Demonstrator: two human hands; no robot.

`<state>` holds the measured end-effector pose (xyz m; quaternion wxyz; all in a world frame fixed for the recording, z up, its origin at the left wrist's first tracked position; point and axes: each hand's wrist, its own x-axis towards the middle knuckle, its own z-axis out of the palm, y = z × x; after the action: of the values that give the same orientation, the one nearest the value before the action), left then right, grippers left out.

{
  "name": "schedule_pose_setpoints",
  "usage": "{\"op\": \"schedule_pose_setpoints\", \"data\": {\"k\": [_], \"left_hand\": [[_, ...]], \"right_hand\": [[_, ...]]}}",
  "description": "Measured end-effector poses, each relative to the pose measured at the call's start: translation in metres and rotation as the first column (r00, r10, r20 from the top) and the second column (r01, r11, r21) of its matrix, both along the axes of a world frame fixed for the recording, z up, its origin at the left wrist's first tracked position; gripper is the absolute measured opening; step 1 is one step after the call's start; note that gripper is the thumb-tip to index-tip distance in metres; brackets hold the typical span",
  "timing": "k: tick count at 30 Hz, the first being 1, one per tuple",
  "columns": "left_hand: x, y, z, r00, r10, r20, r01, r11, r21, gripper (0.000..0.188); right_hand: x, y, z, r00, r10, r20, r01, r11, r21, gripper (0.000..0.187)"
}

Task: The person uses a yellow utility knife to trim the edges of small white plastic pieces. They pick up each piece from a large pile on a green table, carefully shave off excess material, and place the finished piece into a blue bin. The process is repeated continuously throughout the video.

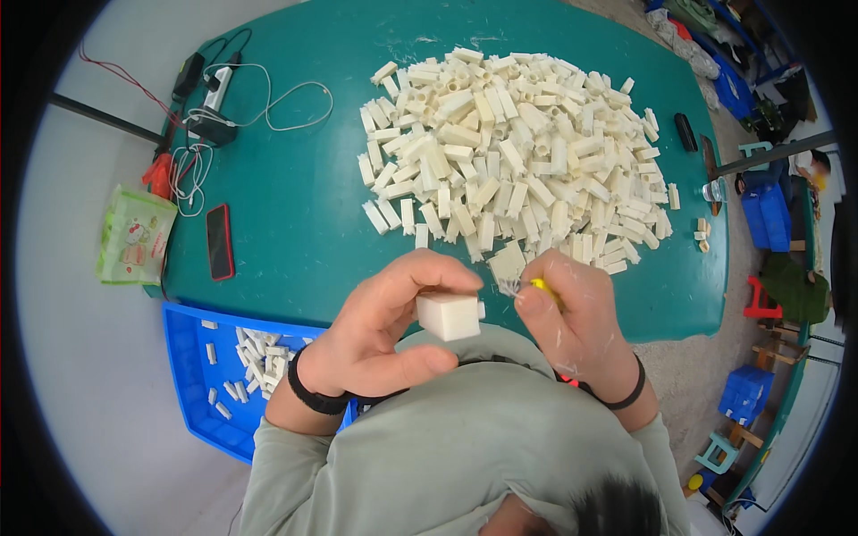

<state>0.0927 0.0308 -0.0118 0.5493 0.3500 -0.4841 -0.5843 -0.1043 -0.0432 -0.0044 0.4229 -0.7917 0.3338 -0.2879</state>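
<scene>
A cream-coloured rectangular plastic block [450, 316] with a small stub on its right side sits between the thumb and fingers of my left hand [380, 317], which is closed around it. Just to the right, my right hand [576, 317] is closed on a small yellow-handled tool [545, 289]. Its working end is too small to make out; pale, thin shavings [510, 288] show at the fingertips. The tool and the block are apart. Beyond both hands lies a large pile of similar cream plastic parts [509, 152], many of them hollow.
A blue bin [192, 393] with loose cream parts stands at the lower left. On the green table [295, 196] lie a red-edged phone [219, 241], a power strip [217, 87] with cables, and a dark object [685, 132]. A green-and-white bag [136, 237] hangs at the left edge.
</scene>
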Motion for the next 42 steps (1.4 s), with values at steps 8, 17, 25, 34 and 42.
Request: {"op": "schedule_pose_setpoints", "data": {"k": [8, 17, 25, 34, 42], "left_hand": [[-0.003, -0.003, -0.011, 0.949, 0.239, 0.206, -0.17, 0.938, -0.302, 0.034], [-0.006, -0.004, -0.004, 0.729, 0.487, 0.481, -0.228, 0.835, -0.5, 0.036], [-0.011, -0.011, -0.013, 0.842, 0.446, 0.304, -0.145, 0.729, -0.669, 0.029], [-0.007, -0.017, -0.016, 0.818, 0.51, 0.267, -0.306, 0.778, -0.549, 0.029], [-0.014, -0.008, -0.027, 0.911, 0.395, -0.118, -0.401, 0.916, -0.03, 0.035]], "right_hand": [[0.004, 0.013, 0.007, 1.0, 0.012, -0.016, -0.01, 0.993, 0.121, 0.029], [0.006, 0.013, 0.005, 0.997, -0.012, -0.073, 0.02, 0.994, 0.11, 0.027], [-0.012, 0.0, -0.043, 0.97, -0.172, -0.174, 0.188, 0.979, 0.082, 0.022], [-0.002, 0.015, -0.034, 0.973, -0.215, 0.084, 0.174, 0.924, 0.341, 0.031], [0.002, 0.023, -0.029, 0.984, -0.162, 0.078, 0.14, 0.962, 0.236, 0.02]]}}
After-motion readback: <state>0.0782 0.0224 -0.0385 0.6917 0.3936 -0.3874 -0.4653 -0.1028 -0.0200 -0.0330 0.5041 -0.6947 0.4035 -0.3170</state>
